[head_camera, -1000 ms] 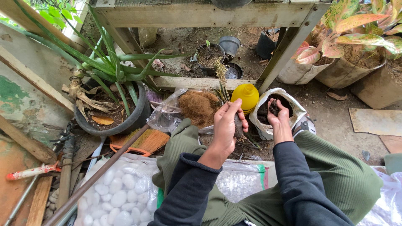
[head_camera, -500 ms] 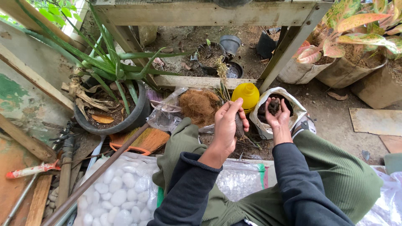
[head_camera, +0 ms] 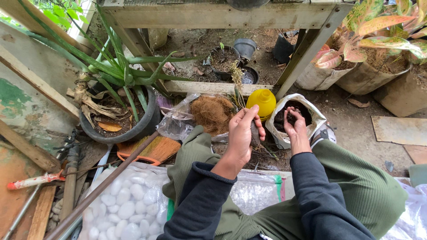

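My left hand is closed around a small dark pot with a thin, dry-tipped plant rising from it, held above my knees. My right hand reaches into a white plastic bag of dark soil, fingers curled on a clump of soil. A yellow bottle stands between both hands, just behind the pot. A clear bag of brown coconut fibre lies left of my left hand.
A big black pot with a long-leaved green plant stands at left. A broom and a bag of white pebbles lie near my left leg. Wooden bench legs, small black pots and red-leaved potted plants stand behind.
My right hand has dipped a little deeper into the soil bag. My left hand keeps the pot and plant in about the same place.
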